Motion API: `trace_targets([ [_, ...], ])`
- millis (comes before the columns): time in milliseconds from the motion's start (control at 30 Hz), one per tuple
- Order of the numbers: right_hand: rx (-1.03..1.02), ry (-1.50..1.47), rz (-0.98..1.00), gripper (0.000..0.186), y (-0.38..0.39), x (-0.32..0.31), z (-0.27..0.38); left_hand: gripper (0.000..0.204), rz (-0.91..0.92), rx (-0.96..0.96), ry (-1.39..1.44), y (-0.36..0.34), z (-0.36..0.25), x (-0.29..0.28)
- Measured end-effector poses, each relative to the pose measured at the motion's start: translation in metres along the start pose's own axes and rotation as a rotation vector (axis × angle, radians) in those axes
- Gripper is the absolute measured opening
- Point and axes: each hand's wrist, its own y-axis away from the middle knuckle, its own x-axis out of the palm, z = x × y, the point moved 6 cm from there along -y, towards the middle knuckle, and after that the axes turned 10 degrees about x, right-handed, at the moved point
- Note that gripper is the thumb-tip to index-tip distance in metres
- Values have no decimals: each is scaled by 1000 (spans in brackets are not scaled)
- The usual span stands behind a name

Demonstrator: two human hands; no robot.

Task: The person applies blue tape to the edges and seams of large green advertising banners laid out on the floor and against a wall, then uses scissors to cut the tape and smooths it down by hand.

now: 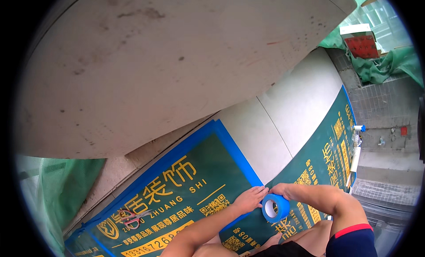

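My left hand [251,199] lies flat with fingers stretched on a blue-taped corner of a green printed sheet [212,157]. Close beside it, my right hand [280,190] is closed at the top of a roll of blue tape [283,208]; part of its grip is hidden. The roll's white core faces left. Blue tape strips [239,157] run along the sheet's edges. Scissors with reddish handles [132,220] rest on the sheet to the left. A second green printed sheet [305,168] stretches away to the right, beneath my right arm.
A large pale, stained panel [168,71] spans the upper left. Light floor tiles [292,102] show between the sheets. Green netting [75,186] hangs at left, and more netting lies by a red and white box [361,42]. A white roll [355,159] lies along the right edge.
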Motion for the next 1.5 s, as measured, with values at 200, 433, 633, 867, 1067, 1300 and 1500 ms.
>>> trace_targets([
  [200, 290, -121, 357, 17, -37, 31, -80, 74, 141, 33, -6, 0, 0, 3],
  [433, 27, -72, 455, 22, -21, 38, -91, 74, 85, 43, 37, 8, -3, 2],
  [633, -354, 335, 231, 46, 84, -21, -51, 76, -345, -469, -145, 38, 97, -101],
  [867, -927, 678, -330, 91, 134, -24, -69, 82, -329, -836, -390, 45, 161, -174],
  [1067, -1482, 411, -239, 89, 136, 5, -142, 104, -200, -420, 803, -13, -29, -106],
  [1300, -1436, -104, -16, 64, 84, -33, -207, 71, 105, -539, 680, 1, -83, -76],
  [1500, -694, -1163, -1078, 49, -104, -71, -519, 66, 90, -898, 238, 131, 63, -128],
])
